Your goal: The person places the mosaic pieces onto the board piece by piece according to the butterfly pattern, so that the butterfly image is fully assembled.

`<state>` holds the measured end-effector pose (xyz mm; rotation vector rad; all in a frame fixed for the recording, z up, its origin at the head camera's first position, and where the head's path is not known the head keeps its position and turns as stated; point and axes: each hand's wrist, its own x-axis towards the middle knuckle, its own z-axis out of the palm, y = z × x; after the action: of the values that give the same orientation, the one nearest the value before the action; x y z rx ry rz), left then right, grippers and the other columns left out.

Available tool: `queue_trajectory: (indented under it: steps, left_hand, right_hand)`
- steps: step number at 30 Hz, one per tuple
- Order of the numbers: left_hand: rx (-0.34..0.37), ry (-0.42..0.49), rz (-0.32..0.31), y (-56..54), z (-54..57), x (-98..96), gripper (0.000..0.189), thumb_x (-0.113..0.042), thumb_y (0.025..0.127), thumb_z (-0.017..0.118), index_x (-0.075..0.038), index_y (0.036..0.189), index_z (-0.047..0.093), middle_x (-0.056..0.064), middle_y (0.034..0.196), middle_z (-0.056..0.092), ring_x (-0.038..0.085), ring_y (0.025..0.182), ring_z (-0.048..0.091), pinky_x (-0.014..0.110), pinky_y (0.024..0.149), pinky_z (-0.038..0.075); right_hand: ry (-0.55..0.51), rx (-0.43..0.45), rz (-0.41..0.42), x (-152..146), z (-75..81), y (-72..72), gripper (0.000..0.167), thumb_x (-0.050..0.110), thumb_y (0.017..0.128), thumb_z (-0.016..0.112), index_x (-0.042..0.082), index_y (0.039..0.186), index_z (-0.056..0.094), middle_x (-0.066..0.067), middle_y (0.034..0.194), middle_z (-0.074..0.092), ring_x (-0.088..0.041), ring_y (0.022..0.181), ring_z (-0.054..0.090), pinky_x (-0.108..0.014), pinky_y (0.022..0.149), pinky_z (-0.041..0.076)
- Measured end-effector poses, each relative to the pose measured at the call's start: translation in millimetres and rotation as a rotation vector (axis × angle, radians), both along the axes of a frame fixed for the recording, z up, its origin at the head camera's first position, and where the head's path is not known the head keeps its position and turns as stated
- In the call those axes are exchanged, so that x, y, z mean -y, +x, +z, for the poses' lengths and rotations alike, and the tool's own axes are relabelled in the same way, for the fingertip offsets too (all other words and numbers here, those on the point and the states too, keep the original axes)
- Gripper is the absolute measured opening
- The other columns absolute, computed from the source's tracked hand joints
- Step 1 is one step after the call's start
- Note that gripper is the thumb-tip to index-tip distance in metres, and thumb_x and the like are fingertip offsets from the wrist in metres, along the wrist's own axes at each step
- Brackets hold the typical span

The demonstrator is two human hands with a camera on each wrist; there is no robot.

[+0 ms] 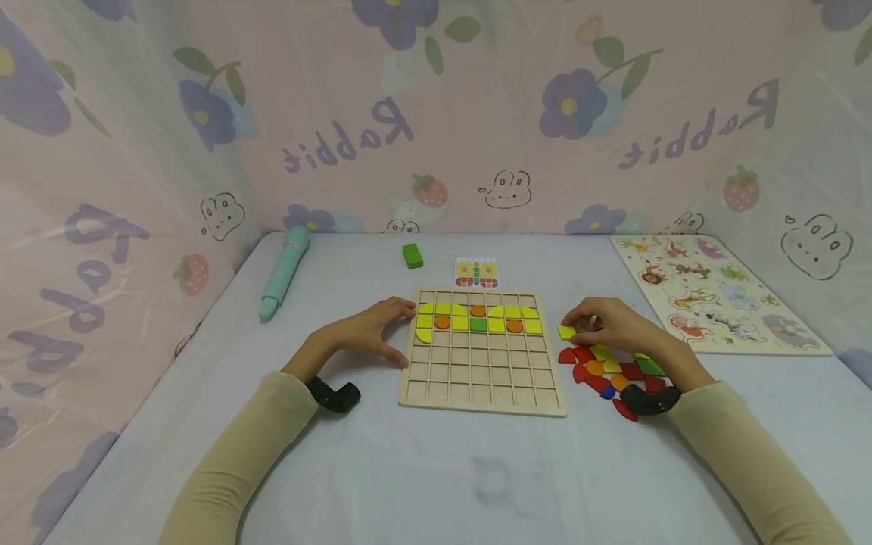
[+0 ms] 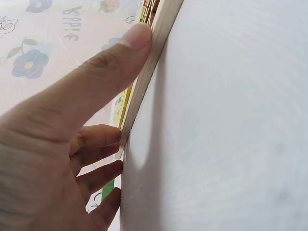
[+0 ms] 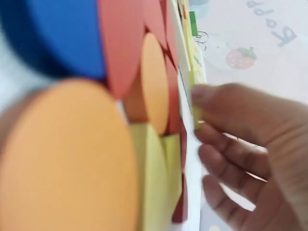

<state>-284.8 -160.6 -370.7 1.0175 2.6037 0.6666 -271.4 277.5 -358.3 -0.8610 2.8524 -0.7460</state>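
A wooden grid board lies mid-table, its upper rows holding yellow, orange and green pieces. My left hand touches the board's left edge with thumb and fingertips, the fingers spread and fairly straight; the left wrist view shows the thumb on the rim. To the right of the board, my right hand pinches a yellow piece between thumb and fingers. That yellow piece also shows in the right wrist view. Beneath this hand lies a pile of red, orange, yellow, green and blue pieces, partly hidden by the wrist.
Behind the board lie a small butterfly pattern card and a green block. A mint-green stick-shaped object lies at the back left. At the back right is an animal picture board. Printed fabric encloses the table's back and sides.
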Motion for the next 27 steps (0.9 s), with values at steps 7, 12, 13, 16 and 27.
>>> queue_trajectory:
  steps: [7, 12, 13, 16, 27]
  left_hand:
    - [0.000, -0.014, 0.005, 1.5, 1.3, -0.6, 0.088, -0.047, 0.068, 0.079, -0.008, 0.137, 0.041, 0.008, 0.148, 0.030, 0.027, 0.139, 0.020, 0.045, 0.113, 0.018]
    - [0.002, -0.013, 0.011, 3.6, 3.9, -1.7, 0.088, -0.046, 0.068, 0.079, -0.008, 0.137, 0.041, 0.008, 0.148, 0.030, 0.027, 0.139, 0.020, 0.045, 0.113, 0.019]
    - [0.001, -0.013, 0.009, 3.7, 4.1, -2.0, 0.088, -0.046, 0.069, 0.079, -0.008, 0.137, 0.040, 0.008, 0.148, 0.029, 0.027, 0.139, 0.020, 0.045, 0.113, 0.019]
    - [0.002, 0.000, -0.003, 3.4, 4.0, -2.9, 0.088, -0.046, 0.069, 0.079, -0.007, 0.137, 0.040, 0.010, 0.148, 0.030, 0.028, 0.139, 0.020, 0.046, 0.113, 0.019]
    - [0.008, 0.004, -0.003, 1.2, 1.9, 0.0, 0.086, -0.045, 0.069, 0.079, -0.008, 0.137, 0.040, 0.008, 0.148, 0.029, 0.027, 0.139, 0.019, 0.047, 0.113, 0.018]
  right_hand:
    - [-0.044, -0.064, -0.060, 35, 9.6, -4.9, 0.026, 0.020, 0.078, 0.076, 0.007, 0.100, 0.070, -0.002, 0.091, 0.067, -0.015, 0.077, 0.054, -0.027, 0.068, 0.048]
    - [-0.146, -0.044, -0.158, 93, 19.3, -4.4, 0.029, 0.023, 0.077, 0.076, 0.005, 0.100, 0.070, -0.007, 0.092, 0.068, -0.019, 0.079, 0.055, -0.029, 0.068, 0.044]
    - [-0.160, -0.044, -0.157, 104, 20.0, -3.7, 0.029, 0.023, 0.077, 0.076, 0.004, 0.099, 0.071, -0.007, 0.090, 0.068, -0.019, 0.079, 0.056, -0.029, 0.068, 0.045]
    - [-0.182, -0.051, -0.116, 134, 19.0, -0.5, 0.026, 0.021, 0.077, 0.076, 0.004, 0.097, 0.071, -0.005, 0.085, 0.068, -0.018, 0.075, 0.057, -0.028, 0.067, 0.046]
    - [-0.201, -0.006, 0.026, 189, 1.8, 1.3, 0.023, 0.020, 0.074, 0.077, 0.010, 0.095, 0.073, 0.001, 0.089, 0.070, -0.013, 0.078, 0.057, -0.027, 0.070, 0.049]
